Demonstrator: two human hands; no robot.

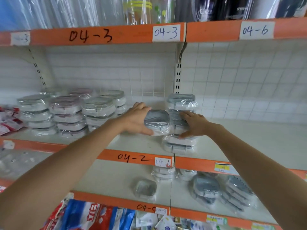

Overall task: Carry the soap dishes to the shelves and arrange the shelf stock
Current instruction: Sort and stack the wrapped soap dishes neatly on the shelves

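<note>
Holding one wrapped soap dish (156,121) in our left hand (136,120), we grip the tall stack (181,123) on the shelf (249,138) with our right hand (196,125). Bump it, and it could topple.

A: Was the light good?
B: Bright and even, with soft shadows. Glare sat on the clear plastic wrap (182,103).
A: Sharp?
B: No. The orange shelf edges (93,36) bowed, and the corners smeared.
</note>
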